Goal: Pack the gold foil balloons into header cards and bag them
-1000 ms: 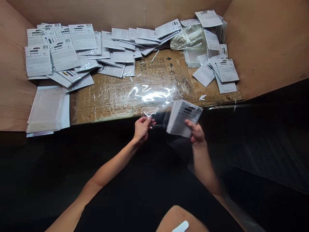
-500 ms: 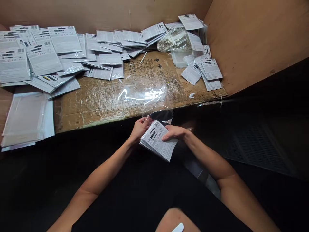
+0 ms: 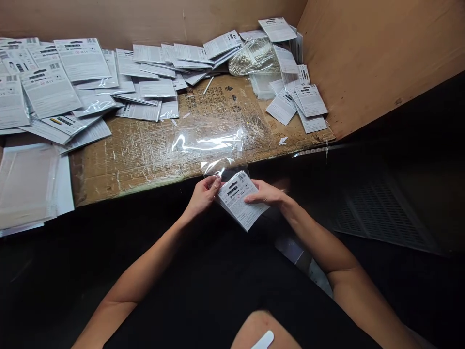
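A stack of printed cards [image 3: 238,203] hangs at 12 o'clock, just off the table [image 3: 127,179] edge, with the right hand [image 3: 265,192] lying flat across it; any thumb grip beneath is hidden. The left hand [image 3: 201,196] pinches a clear bag [image 3: 221,145] spread over the table. Barcodes [image 3: 242,177] and warning icons [image 3: 238,195] show; the print is too small to read.
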Motion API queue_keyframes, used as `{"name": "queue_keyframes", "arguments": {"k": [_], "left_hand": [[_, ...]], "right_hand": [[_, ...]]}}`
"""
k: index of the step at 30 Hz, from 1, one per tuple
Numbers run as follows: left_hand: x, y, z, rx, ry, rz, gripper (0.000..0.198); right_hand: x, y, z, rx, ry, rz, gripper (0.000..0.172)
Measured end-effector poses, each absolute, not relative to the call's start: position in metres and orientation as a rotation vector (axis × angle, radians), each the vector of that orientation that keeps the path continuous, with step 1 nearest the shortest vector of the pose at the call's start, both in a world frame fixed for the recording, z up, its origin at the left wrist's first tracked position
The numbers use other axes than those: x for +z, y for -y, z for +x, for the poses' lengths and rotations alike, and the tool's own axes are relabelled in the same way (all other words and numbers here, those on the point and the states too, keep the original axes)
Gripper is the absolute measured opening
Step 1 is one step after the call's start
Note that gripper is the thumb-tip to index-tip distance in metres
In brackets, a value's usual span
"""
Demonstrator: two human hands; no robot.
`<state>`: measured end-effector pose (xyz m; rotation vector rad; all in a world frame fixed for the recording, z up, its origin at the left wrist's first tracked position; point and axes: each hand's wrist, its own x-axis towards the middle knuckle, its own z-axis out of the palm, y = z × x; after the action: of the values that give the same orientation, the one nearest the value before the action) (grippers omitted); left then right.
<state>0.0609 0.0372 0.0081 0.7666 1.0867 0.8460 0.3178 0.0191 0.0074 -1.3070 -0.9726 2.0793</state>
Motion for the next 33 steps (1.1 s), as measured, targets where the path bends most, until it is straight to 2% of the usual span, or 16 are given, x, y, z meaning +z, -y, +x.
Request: {"name": "queue_keyframes", "arguments": {"k": [3, 8, 13, 18, 25, 33], "left_hand": [[0.009, -0.030, 0.061, 0.945, -1.158, 0.872, 0.065], [0.007, -0.030, 0.069, 1.136, -1.233, 0.904, 0.053], [0.007, -0.047, 0.072, 1.300, -1.230, 0.757, 0.061], [0.019, -0.073, 0.075, 1.489, -1.136, 0.735, 0.060], [0.042, -0.109, 0.073, 1.757, -1.144, 0.836, 0.045], [0.057, -0.126, 0.060, 1.770, -1.091, 0.986, 0.046]], "right_hand": [[0.014, -0.020, 0.317, 1.967, 1.017, -1.333, 0.067], [0.032, -0.025, 0.306, 1.784, 1.124, -1.327, 0.060], [0.050, -0.039, 0.285, 1.594, 1.170, -1.257, 0.066], [0.061, -0.060, 0.266, 1.421, 1.171, -1.213, 0.065], [0.055, -0.099, 0.242, 1.327, 1.124, -1.123, 0.066], [0.056, -0.130, 0.221, 1.312, 1.030, -1.033, 0.070]]}}
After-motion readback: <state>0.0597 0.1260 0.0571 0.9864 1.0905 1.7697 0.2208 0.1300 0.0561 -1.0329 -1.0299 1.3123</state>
